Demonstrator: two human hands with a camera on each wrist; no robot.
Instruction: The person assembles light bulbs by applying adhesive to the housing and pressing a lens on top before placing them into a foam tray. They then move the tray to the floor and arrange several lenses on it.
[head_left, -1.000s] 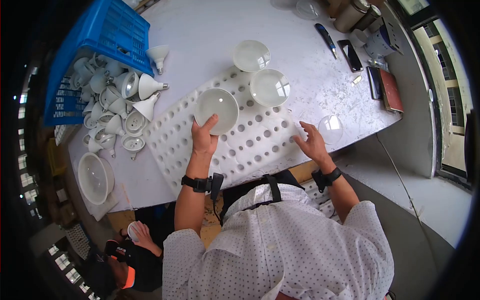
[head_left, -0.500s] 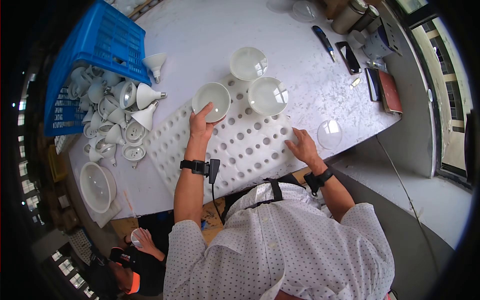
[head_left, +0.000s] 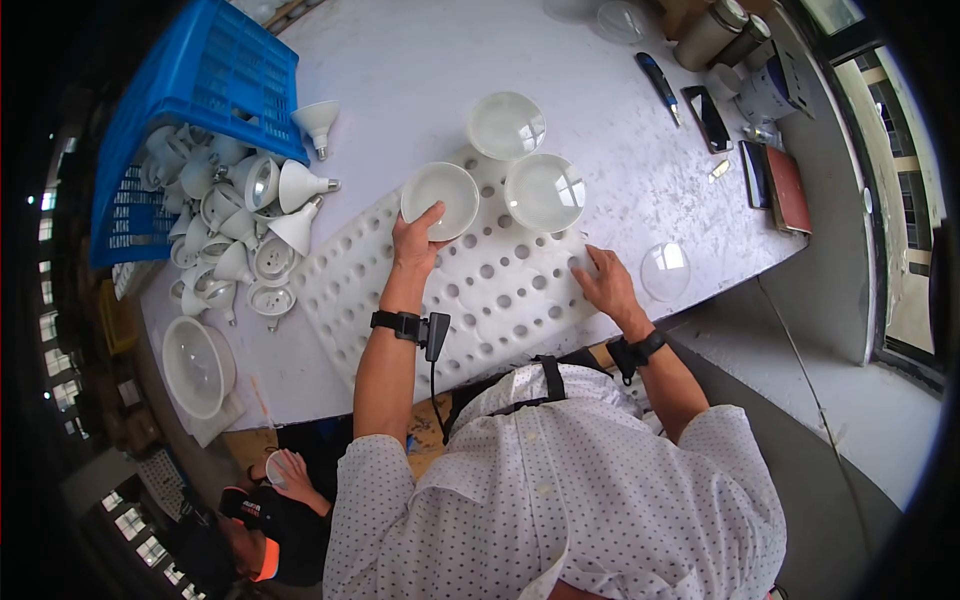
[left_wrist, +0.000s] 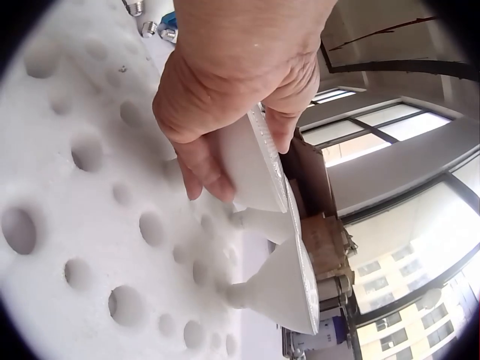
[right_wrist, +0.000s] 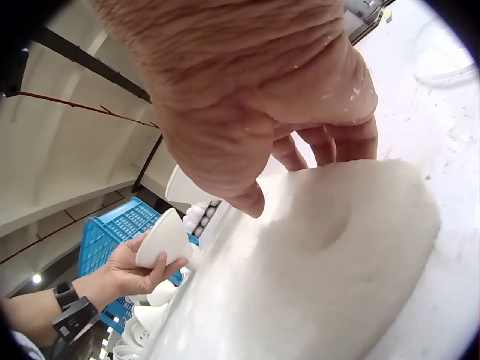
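My left hand (head_left: 415, 240) grips a white cone-shaped lamp bulb (head_left: 443, 198) with a clear front, thumb at its rim and fingers round its side. Held face up, it is close over the white foam board (head_left: 470, 320), which is full of round holes. Its narrow end is hidden in the left wrist view. Two more such bulbs, a nearer one (head_left: 545, 195) and a farther one (head_left: 507, 126), stand upright at the board's far edge. My right hand (head_left: 610, 285) holds the board's right edge, thumb over the top and fingers behind the side.
A tipped blue crate (head_left: 225, 75) spills several white lamp housings (head_left: 235, 215) on the left. A white bowl (head_left: 198, 368) stands at the near left edge. On the right lie a clear round cover (head_left: 665, 271), a phone (head_left: 707, 118), a utility knife (head_left: 657, 85) and a red notebook (head_left: 787, 192).
My left hand has moved the bulb slightly away from me, closer to the two standing bulbs. My right hand has come from spread beside the board onto its edge.
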